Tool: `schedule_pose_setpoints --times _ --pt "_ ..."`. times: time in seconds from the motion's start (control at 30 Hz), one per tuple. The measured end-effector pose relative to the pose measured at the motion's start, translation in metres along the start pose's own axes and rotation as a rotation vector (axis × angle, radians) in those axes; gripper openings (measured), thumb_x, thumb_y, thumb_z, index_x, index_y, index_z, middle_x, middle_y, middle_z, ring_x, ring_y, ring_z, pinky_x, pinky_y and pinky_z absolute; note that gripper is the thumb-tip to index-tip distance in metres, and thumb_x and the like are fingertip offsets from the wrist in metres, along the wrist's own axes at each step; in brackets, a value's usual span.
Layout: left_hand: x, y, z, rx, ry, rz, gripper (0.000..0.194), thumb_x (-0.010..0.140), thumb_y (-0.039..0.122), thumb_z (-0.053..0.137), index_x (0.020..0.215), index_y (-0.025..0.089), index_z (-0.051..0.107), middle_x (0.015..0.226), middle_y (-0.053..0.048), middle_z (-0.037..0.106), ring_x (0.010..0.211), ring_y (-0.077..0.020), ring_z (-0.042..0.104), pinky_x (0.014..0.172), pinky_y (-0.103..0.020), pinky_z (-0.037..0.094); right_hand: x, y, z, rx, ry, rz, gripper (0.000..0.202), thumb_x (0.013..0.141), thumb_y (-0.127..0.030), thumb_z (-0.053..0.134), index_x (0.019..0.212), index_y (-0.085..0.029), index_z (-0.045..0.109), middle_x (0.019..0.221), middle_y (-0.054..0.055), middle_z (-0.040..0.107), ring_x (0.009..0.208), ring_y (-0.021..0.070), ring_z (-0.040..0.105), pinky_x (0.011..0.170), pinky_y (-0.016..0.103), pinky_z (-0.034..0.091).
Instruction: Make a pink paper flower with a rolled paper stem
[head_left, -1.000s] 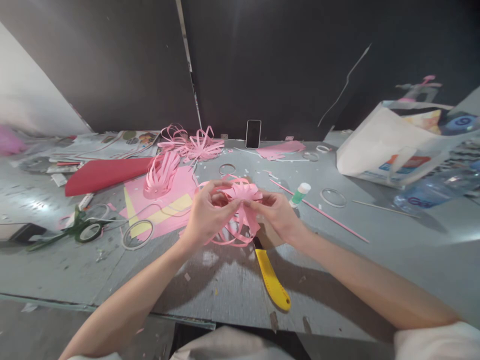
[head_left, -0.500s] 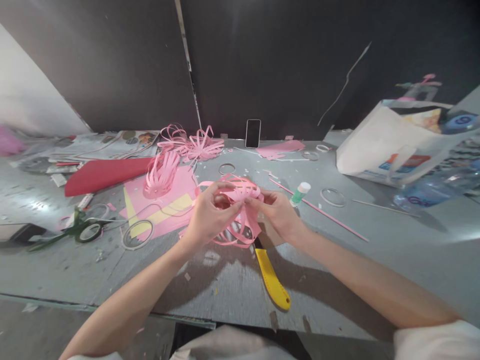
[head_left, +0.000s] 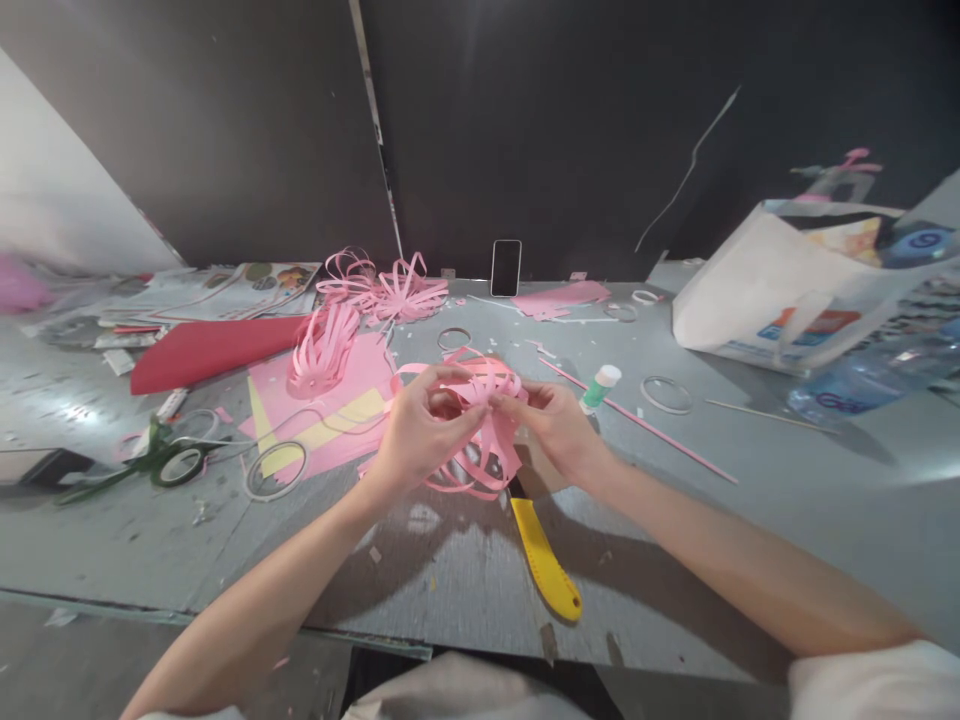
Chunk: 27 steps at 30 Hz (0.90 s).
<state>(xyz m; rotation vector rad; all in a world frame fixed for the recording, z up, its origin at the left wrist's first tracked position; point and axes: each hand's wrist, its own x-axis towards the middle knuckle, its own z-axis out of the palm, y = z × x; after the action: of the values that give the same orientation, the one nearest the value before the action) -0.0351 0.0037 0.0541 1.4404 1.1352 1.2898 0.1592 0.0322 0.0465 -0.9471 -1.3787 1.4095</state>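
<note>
Looped pink paper strips (head_left: 480, 478) form a loose ball shape in front of me, low over the table. My left hand (head_left: 426, 425) pinches the strips from the left, thumb and fingers closed on them. From the right, my right hand (head_left: 553, 425) pinches the same strips near their gathered top, its fingertips close to my left thumb. Just below lies a yellow-handled knife (head_left: 546, 560), its dark front end partly hidden under the strips. A glue stick (head_left: 601, 386) with a white cap stands to the right of my right hand.
Pink and yellow paper sheets (head_left: 352, 370) lie left, under a fringed pink paper piece (head_left: 324, 350). More looped strips (head_left: 409, 290) and a phone (head_left: 506, 268) are at the back. Green-handled scissors (head_left: 154, 455) lie far left; a white bag (head_left: 750, 290) and plastic bottle (head_left: 862, 390) right.
</note>
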Motion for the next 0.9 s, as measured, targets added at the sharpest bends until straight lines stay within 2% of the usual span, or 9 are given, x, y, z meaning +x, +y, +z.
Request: schedule_pose_setpoints --times 0.33,0.63,0.9 --pt "0.0004 -0.0018 -0.0016 -0.019 0.026 0.004 0.044 0.085 0.031 0.088 0.121 0.017 0.067 0.076 0.002 0.07 0.064 -0.0113 0.063 0.059 -0.022 0.049 -0.0003 -0.0004 -0.0016 -0.016 -0.025 -0.013 0.033 0.079 -0.058 0.092 0.095 -0.03 0.089 0.101 0.003 0.085 0.089 0.0254 0.076 0.084 0.041 0.06" --pt "0.0005 -0.0026 -0.0007 -0.025 0.053 0.002 0.042 0.085 0.031 0.087 0.12 0.018 0.067 0.075 0.002 0.069 0.063 -0.0113 0.063 0.058 -0.022 0.05 0.0003 0.0018 -0.0029 -0.039 -0.03 -0.036 0.025 0.082 -0.054 0.091 0.094 -0.032 0.088 0.099 0.001 0.084 0.087 0.0234 0.075 0.082 0.04 0.06" --pt "0.0011 -0.0057 -0.0006 -0.023 0.064 0.012 0.042 0.085 0.032 0.087 0.12 0.018 0.067 0.079 0.001 0.071 0.066 -0.0118 0.065 0.061 -0.023 0.051 0.0022 0.0046 -0.0035 -0.059 -0.027 -0.047 0.029 0.082 -0.056 0.09 0.092 -0.029 0.086 0.097 0.002 0.084 0.088 0.0238 0.075 0.081 0.039 0.061"
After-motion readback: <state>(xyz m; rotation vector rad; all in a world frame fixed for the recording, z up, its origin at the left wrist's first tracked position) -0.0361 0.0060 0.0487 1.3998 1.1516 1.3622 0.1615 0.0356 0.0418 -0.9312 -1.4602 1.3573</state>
